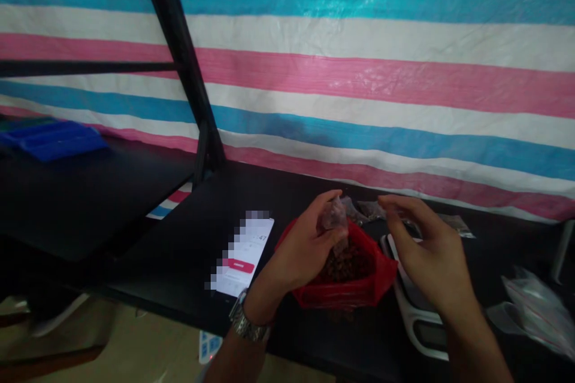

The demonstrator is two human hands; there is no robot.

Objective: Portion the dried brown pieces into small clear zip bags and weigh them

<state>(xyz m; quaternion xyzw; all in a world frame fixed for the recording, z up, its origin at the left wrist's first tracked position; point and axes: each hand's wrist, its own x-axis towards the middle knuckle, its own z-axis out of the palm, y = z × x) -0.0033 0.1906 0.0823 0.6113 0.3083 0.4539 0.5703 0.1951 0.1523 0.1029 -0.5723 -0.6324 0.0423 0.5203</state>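
Observation:
My left hand (309, 245), with a metal-band watch on the wrist, is closed on a small clear plastic bag (336, 218). The bag is above a red plastic bag (345, 296) that stands open and holds small dark brown pieces (348, 264). My right hand (426, 251) is raised over a white digital scale (420, 323). Its thumb and forefinger come together at the tips in a pinch, and whatever lies between them is too small to make out. The right hand partly covers the scale.
A lit phone (240, 257) lies left of the red bag. Small filled clear bags (371, 210) lie behind it, and another (456, 225) is farther right. Clear zip bags (534, 311) are piled at right. A black frame post (179, 42) stands left, near a blue tray (58, 140).

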